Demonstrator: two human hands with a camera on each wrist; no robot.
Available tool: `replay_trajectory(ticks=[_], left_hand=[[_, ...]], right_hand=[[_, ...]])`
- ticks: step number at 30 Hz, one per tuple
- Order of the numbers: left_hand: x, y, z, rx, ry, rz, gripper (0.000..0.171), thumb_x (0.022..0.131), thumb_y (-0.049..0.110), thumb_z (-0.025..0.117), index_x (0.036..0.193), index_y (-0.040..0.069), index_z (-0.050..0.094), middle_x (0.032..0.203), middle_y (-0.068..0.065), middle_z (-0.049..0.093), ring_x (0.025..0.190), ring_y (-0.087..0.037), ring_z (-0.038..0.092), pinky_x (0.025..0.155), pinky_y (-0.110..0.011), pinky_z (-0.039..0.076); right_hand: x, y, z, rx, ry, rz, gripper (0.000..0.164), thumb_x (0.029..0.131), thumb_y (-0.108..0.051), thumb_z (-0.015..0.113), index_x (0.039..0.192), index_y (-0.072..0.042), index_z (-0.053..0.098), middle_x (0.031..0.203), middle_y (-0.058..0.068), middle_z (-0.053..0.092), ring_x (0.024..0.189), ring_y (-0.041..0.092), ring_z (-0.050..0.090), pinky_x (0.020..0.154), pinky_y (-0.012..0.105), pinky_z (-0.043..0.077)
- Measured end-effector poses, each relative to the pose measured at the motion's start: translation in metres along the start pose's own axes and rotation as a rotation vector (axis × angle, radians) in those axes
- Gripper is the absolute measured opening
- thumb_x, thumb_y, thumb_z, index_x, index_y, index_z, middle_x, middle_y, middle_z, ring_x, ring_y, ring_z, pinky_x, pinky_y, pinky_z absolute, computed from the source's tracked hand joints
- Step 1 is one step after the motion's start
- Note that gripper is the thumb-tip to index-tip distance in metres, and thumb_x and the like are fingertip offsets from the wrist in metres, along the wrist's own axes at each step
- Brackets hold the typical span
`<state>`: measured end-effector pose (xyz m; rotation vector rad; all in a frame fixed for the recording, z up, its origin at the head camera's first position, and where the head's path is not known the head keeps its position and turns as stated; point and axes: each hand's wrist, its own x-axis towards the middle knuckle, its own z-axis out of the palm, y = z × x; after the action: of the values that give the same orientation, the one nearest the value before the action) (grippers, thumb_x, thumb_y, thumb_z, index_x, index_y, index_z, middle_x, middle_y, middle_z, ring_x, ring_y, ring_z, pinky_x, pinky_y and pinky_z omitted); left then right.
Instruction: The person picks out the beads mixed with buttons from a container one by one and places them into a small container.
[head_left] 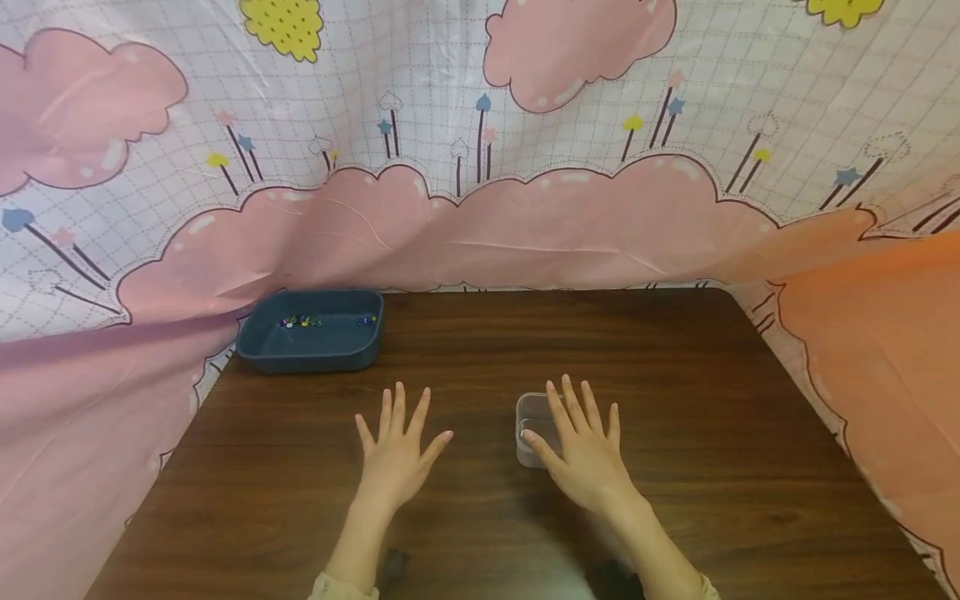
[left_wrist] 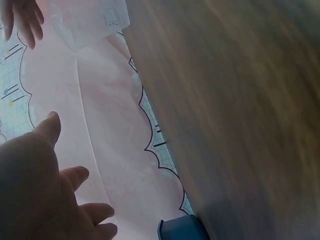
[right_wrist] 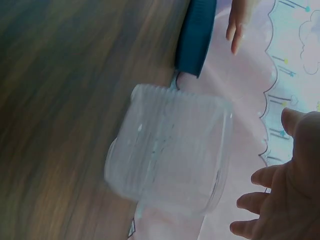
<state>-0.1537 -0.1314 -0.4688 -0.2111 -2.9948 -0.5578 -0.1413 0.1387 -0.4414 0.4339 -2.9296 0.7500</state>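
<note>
Both hands are held out above the table with fingers spread, holding nothing. The left hand (head_left: 395,458) is nearest the blue tray (head_left: 307,364), which lies farther back on the left. Several small shiny coloured pieces (head_left: 300,322) lie inside that tray. My right hand (head_left: 588,454) hovers over the right part of a clear plastic box (head_left: 528,454), hiding some of it from the head view. In the right wrist view the same box (right_wrist: 175,150) stands apart from the fingers. Its inside looks see-through, and I cannot tell whether anything is in it.
A dark wooden table (head_left: 465,533) spreads under both hands. Behind and beside it hangs a cloth (head_left: 450,233) printed with pink clouds, meeting the table's far edge. The tray stands near the table's back left corner.
</note>
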Motion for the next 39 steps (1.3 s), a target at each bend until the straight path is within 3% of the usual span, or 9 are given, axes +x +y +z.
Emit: replay_trajectory(ticks=[9, 15, 21, 31, 39], left_hand=[[-0.005, -0.016, -0.006, -0.007, 0.003, 0.006, 0.077, 0.098, 0.057, 0.044, 0.157, 0.014, 0.021, 0.161, -0.023, 0.004, 0.149, -0.037, 0.003, 0.112, -0.069, 0.007], [-0.007, -0.042, -0.012, 0.011, 0.005, -0.026, 0.077, 0.099, 0.058, 0.043, 0.157, 0.014, 0.018, 0.161, -0.024, 0.003, 0.148, -0.040, 0.002, 0.111, -0.070, 0.004], [-0.005, -0.072, -0.024, 0.031, 0.005, -0.055, 0.078, 0.099, 0.060, 0.039, 0.157, 0.013, 0.018, 0.160, -0.026, 0.001, 0.146, -0.045, -0.006, 0.108, -0.074, 0.003], [-0.001, -0.115, -0.044, 0.045, -0.016, -0.110, 0.077, 0.101, 0.058, 0.037, 0.157, 0.010, 0.015, 0.159, -0.028, -0.002, 0.143, -0.051, -0.012, 0.103, -0.078, -0.004], [0.011, -0.151, -0.062, 0.058, 0.011, -0.165, 0.079, 0.101, 0.062, 0.027, 0.157, 0.009, 0.008, 0.159, -0.027, -0.006, 0.143, -0.047, -0.016, 0.100, -0.074, -0.021]], right_hand=[[0.015, -0.028, 0.017, -0.040, -0.005, -0.068, 0.077, 0.100, -0.057, 0.041, 0.157, -0.012, 0.017, 0.163, 0.012, 0.007, 0.150, 0.032, -0.008, 0.111, 0.070, -0.007], [0.030, -0.055, 0.036, -0.122, -0.017, -0.134, 0.077, 0.099, -0.061, 0.034, 0.158, -0.013, 0.015, 0.163, 0.013, 0.003, 0.149, 0.032, -0.007, 0.112, 0.070, -0.003], [0.050, -0.084, 0.055, -0.119, -0.057, -0.188, 0.076, 0.100, -0.060, 0.031, 0.157, -0.013, 0.016, 0.163, 0.014, 0.003, 0.149, 0.031, -0.008, 0.113, 0.067, -0.002], [0.086, -0.117, 0.091, -0.125, -0.141, -0.210, 0.074, 0.101, -0.061, 0.025, 0.158, -0.015, 0.014, 0.163, 0.012, 0.001, 0.150, 0.031, -0.005, 0.115, 0.064, 0.003], [0.111, -0.137, 0.108, -0.130, -0.173, -0.197, 0.074, 0.101, -0.062, 0.022, 0.159, -0.018, 0.006, 0.164, 0.009, -0.003, 0.149, 0.025, -0.011, 0.117, 0.060, 0.000]])
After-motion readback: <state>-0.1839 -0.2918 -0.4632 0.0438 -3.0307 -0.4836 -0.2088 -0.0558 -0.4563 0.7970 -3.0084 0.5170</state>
